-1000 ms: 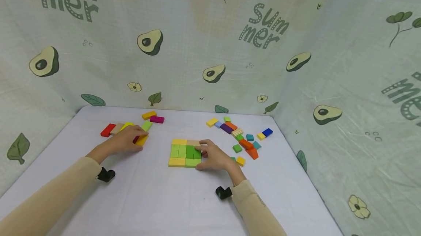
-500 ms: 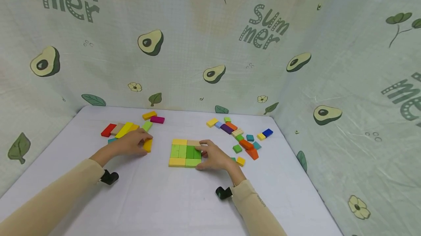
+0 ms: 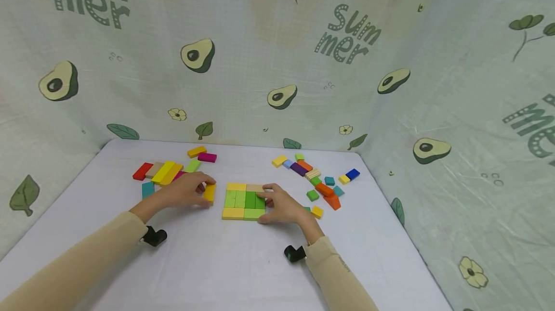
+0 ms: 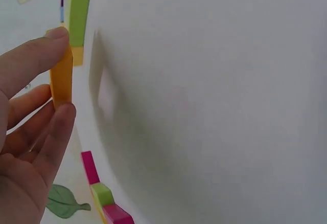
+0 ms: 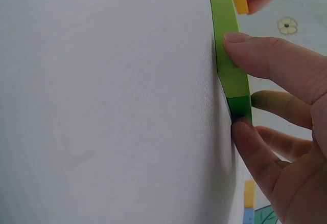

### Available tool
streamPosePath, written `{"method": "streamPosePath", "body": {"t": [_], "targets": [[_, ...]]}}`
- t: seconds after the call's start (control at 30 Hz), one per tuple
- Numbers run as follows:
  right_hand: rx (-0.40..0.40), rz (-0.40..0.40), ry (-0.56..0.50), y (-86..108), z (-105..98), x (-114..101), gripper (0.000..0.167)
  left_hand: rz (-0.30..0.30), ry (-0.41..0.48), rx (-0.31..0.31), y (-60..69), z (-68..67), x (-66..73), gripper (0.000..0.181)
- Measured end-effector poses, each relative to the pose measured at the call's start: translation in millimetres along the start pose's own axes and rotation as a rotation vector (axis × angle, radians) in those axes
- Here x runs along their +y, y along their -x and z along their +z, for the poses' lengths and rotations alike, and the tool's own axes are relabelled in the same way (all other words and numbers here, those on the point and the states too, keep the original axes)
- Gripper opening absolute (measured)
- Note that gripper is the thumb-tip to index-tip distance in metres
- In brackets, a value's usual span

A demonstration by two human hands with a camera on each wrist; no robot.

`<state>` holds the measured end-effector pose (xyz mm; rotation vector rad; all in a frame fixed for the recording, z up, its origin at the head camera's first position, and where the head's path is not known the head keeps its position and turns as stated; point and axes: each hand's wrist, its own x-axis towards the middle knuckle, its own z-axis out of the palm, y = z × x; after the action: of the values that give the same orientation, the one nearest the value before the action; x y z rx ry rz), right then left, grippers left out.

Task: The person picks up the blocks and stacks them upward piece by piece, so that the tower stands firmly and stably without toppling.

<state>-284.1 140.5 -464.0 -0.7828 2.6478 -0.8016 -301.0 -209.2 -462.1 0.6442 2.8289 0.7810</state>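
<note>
Between thumb and fingers, my left hand (image 3: 187,190) pinches an orange-yellow block (image 3: 210,193) at its two ends, just left of a flat square of blocks (image 3: 234,213). That square is made of yellow, green and wood-coloured blocks laid edge to edge. My right hand (image 3: 284,206) rests at its right side. In the right wrist view, the thumb touches a light green block (image 5: 225,19) and a fingertip touches the dark green block (image 5: 239,105) at the corner. The left wrist view shows the held block (image 4: 62,78) apart from the square's yellow and green edge (image 4: 79,19).
Behind my left hand lie a red block (image 3: 142,171), a yellow block (image 3: 164,172), a teal block (image 3: 148,189) and a magenta block (image 3: 207,157). Scattered at the right are a purple block (image 3: 299,169), an orange block (image 3: 324,190) and a blue block (image 3: 353,174), among others.
My left hand has moved right, carrying the orange-yellow block from the left pile to near the square. The teal block has come into view behind it. My right hand has stayed put.
</note>
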Motion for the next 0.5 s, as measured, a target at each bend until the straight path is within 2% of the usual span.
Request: {"method": "streamPosePath", "body": {"t": [0.03, 0.27, 0.5], "targets": [[0.000, 0.002, -0.002, 0.4, -0.5, -0.3, 0.078, 0.000, 0.002, 0.005, -1.7, 1.3, 3.7, 0.064], [-0.002, 0.006, -0.004, 1.3, -1.2, -1.3, 0.078, 0.101, 0.010, 0.005, -12.3, 9.0, 27.4, 0.064], [-0.001, 0.005, -0.003, 0.9, -0.5, -1.0, 0.077, 0.149, 0.002, -0.015, -22.0, 20.6, 38.9, 0.060]]}}
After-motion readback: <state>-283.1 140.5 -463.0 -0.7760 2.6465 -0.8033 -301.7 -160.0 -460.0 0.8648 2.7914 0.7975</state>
